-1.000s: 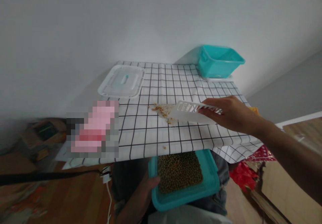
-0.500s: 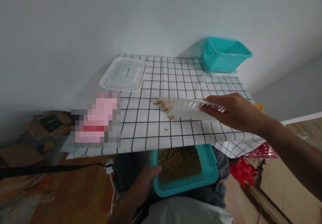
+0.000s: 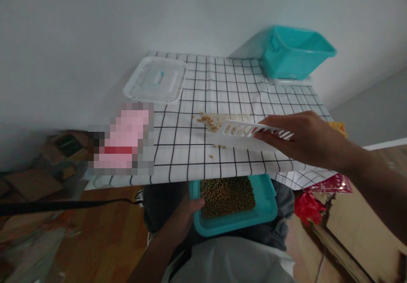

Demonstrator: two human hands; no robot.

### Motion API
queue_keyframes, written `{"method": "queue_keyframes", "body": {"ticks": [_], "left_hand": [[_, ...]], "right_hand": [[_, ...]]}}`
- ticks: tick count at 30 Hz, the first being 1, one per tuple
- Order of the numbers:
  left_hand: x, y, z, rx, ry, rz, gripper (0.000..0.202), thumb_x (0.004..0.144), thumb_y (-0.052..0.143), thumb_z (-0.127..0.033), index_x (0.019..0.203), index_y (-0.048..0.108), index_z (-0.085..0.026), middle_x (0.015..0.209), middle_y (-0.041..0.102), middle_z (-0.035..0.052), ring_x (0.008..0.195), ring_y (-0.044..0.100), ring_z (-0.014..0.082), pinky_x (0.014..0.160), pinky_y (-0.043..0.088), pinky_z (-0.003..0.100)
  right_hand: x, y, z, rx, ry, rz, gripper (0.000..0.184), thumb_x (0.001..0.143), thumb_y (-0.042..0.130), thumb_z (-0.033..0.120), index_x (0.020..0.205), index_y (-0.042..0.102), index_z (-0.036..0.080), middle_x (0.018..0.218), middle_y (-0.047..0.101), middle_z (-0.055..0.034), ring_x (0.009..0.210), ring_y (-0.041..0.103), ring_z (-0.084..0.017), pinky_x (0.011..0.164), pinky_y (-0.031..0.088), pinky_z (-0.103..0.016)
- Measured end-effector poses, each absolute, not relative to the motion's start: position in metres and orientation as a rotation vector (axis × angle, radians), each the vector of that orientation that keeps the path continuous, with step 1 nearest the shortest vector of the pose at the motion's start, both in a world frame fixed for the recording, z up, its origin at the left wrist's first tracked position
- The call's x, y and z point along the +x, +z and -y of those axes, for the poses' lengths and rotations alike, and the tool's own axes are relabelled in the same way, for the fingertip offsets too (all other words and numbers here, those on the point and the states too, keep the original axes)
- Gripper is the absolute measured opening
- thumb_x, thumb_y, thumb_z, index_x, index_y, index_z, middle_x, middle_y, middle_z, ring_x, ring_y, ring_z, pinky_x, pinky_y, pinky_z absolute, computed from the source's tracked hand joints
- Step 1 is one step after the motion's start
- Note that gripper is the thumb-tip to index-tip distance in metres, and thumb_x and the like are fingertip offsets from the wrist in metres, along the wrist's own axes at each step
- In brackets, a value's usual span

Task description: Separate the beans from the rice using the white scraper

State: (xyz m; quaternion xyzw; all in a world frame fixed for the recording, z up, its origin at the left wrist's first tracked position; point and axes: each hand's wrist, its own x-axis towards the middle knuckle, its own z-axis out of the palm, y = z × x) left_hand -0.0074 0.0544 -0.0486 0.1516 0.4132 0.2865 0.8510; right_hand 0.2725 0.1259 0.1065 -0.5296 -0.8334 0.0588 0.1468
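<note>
My right hand [image 3: 302, 139] grips a white slotted plastic scoop [image 3: 244, 132] and holds it low over the checked tablecloth [image 3: 197, 147]. A small heap of yellowish beans [image 3: 210, 121] lies on the cloth at the scoop's left end, with a few loose ones [image 3: 218, 149] nearer the front edge. My left hand [image 3: 187, 213] holds the left rim of a teal tray [image 3: 263, 219] full of beans, kept just below the table's front edge over my lap.
A clear plastic lid [image 3: 155, 79] lies at the table's back left. A teal tub [image 3: 295, 52] stands on a white base at the back right by the wall. A blurred pink patch [image 3: 122, 143] covers the left edge. Red bags [image 3: 318, 198] and cardboard sit to the right.
The scoop has slid toward the table's front edge, leaving the bean heap a little behind it and a few beans trailing forward. The tray stays under the edge.
</note>
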Motion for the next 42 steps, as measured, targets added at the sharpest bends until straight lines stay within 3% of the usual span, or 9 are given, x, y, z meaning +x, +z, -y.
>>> {"method": "queue_keyframes", "body": {"ticks": [23, 30, 37, 42], "left_hand": [[-0.016, -0.056, -0.057, 0.351, 0.593, -0.837, 0.030, 0.080, 0.060, -0.024, 0.108, 0.067, -0.015, 0.103, 0.075, 0.0053, 0.105, 0.064, 0.0296, 0.094, 0.049, 0.041], [-0.011, -0.046, -0.060, 0.323, 0.605, -0.760, 0.033, 0.078, 0.060, -0.020, 0.110, 0.066, -0.016, 0.102, 0.075, 0.0064, 0.105, 0.065, 0.0286, 0.093, 0.049, 0.041], [-0.011, -0.051, -0.059, 0.329, 0.576, -0.761, 0.038, 0.081, 0.058, -0.023, 0.119, 0.063, -0.018, 0.099, 0.076, 0.0066, 0.101, 0.067, 0.0294, 0.092, 0.049, 0.042], [-0.010, -0.050, -0.060, 0.362, 0.573, -0.758, 0.022, 0.081, 0.058, -0.024, 0.097, 0.072, -0.018, 0.092, 0.077, 0.0057, 0.100, 0.067, 0.0288, 0.093, 0.049, 0.041]], "right_hand": [[0.245, 0.103, -0.107, -1.465, 0.070, 2.502, 0.018, 0.091, 0.050, 0.037, 0.091, 0.062, 0.024, 0.070, 0.065, 0.0017, 0.055, 0.058, -0.012, 0.052, 0.036, -0.025], [0.246, 0.101, -0.089, -1.288, 0.327, 2.548, 0.021, 0.091, 0.052, 0.029, 0.110, 0.059, 0.023, 0.088, 0.067, -0.0010, 0.074, 0.061, -0.013, 0.065, 0.044, -0.026], [0.255, 0.102, -0.082, -1.288, 0.443, 2.576, 0.024, 0.090, 0.053, 0.025, 0.113, 0.058, 0.022, 0.090, 0.065, -0.0019, 0.078, 0.058, -0.014, 0.070, 0.044, -0.029], [0.257, 0.099, -0.085, -1.302, 0.398, 2.554, 0.023, 0.090, 0.054, 0.026, 0.112, 0.059, 0.022, 0.090, 0.065, -0.0010, 0.078, 0.058, -0.012, 0.069, 0.044, -0.027]]}}
